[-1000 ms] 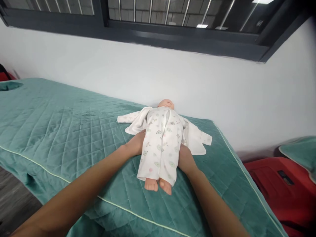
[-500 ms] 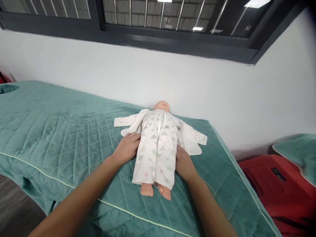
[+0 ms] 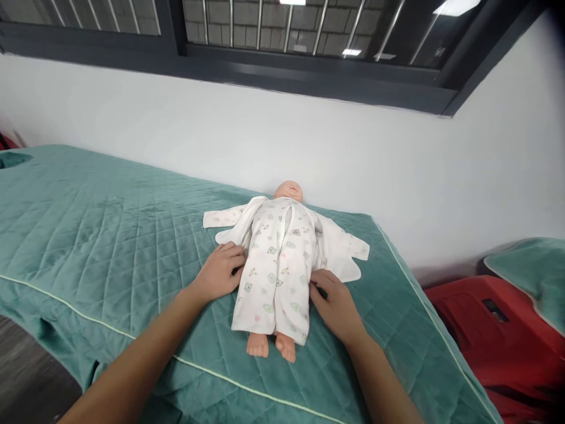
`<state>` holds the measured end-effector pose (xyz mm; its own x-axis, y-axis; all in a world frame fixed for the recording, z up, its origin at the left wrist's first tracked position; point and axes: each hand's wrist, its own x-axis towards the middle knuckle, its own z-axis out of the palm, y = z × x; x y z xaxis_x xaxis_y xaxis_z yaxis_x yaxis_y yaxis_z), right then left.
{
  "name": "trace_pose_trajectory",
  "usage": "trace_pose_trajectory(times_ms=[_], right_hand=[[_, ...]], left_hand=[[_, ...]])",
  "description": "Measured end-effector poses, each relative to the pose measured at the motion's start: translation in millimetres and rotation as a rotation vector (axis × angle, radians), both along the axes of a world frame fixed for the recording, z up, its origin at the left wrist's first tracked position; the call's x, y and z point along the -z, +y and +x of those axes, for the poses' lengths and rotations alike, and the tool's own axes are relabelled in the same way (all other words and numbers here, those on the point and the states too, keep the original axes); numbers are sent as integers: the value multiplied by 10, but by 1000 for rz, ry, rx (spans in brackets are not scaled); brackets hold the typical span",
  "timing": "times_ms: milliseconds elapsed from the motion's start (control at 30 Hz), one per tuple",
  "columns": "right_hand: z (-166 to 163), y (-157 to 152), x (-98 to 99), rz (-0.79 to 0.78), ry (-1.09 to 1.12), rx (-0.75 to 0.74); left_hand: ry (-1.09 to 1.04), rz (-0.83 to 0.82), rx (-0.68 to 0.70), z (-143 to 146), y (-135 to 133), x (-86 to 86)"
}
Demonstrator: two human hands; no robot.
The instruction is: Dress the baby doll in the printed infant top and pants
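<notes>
A baby doll lies on its back, head towards the wall and bare feet towards me. White printed trousers cover its legs and reach high up its body. Beneath them a white top lies spread open, sleeves stretched out to both sides. At the left side of the trousers, my left hand is closed, thumb and fingertips pinching the cloth edge. My right hand pinches the opposite side in the same way. The fingertips are partly hidden against the fabric.
A green quilted cover with pale piping lies over the bed. Behind it rise a white wall and a dark-framed window with metal bars. A red plastic object stands at the right, partly under green cloth.
Both hands have come slightly towards me, and the right hand has shifted outward with more of its fingers showing. The trouser legs and doll's feet have shifted slightly left.
</notes>
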<state>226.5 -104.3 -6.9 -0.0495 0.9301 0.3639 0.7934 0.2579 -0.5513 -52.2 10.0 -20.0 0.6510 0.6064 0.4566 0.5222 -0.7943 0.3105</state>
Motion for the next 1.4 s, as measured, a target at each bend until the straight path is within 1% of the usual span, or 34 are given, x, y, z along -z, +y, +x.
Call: trace_pose_trajectory(times_ms=[33, 100, 133, 200, 267, 333, 400, 433, 500, 533, 633, 667, 733, 767, 800, 833, 867, 933, 967, 1033, 1100, 1167, 1233, 1267, 1300, 1333, 1400], right_hand=[[69, 26, 3, 19, 62, 55], [283, 93, 11, 60, 147, 217], [420, 128, 15, 70, 146, 311], [701, 182, 18, 40, 43, 492], [920, 205, 14, -74, -137, 650], [1029, 203, 1, -215, -271, 757], [1048, 198, -21, -353, -305, 802], [1044, 203, -35, -409, -298, 803], [1035, 238, -69, -464, -242, 773], [1033, 268, -93, -455, -213, 753], [966, 386, -233, -360, -132, 699], [896, 421, -312, -315, -110, 685], [666, 464, -512, -186, -50, 607], [513, 469, -620, -84, 1, 517], [347, 466, -721, 11, 31, 390], [182, 455, -806, 70, -13, 264], [29, 442, -866, 74, -102, 149], [-206, 420, -895, 6, -296, -19], [-280, 413, -868, -29, -366, -64], [-348, 410, -768, -61, -420, -79], [-350, 414, -671, -57, -404, -51], [-333, 418, -628, -58, -375, -37], [-319, 423, -639, -76, -341, -47], [-312, 430, -657, -94, -311, -53], [-302, 443, -679, -115, -266, -54], [-287, 465, -702, -136, -201, -44], [-239, 546, -750, -149, -23, 25]], left_hand=[[-69, -77, -33, -11, 35, 5], [-228, -230, -154, -30, 131, 34], [-292, -288, -230, -37, 188, 56], [-340, -333, -369, -44, 305, 104], [-280, -294, -496, -41, 408, 142], [-171, -237, -652, -30, 478, 163], [-72, -205, -798, -16, 513, 170], [-36, -197, -847, -10, 520, 172], [3, -198, -890, -6, 524, 177], [10, -209, -894, -7, 525, 180], [-1, -259, -890, -20, 533, 191], [-13, -269, -890, -22, 536, 192], [-31, -262, -892, -19, 534, 191], [-32, -250, -897, -12, 529, 189], [-29, -237, -908, -4, 521, 188], [-23, -223, -923, 4, 511, 187], [-17, -212, -939, 11, 501, 187], [-12, -200, -959, 10, 486, 191], [-16, -202, -955, 1, 481, 193], [-63, -235, -914, -28, 476, 182], [-229, -344, -820, -50, 466, 127], [-511, -509, -653, -30, 430, -1], [-796, -657, -436, 57, 352, -202], [-893, -697, -346, 125, 294, -320], [-926, -726, -249, 205, 226, -440], [-909, -732, -178, 289, 151, -555], [-708, -728, -27, 452, -1, -744]])
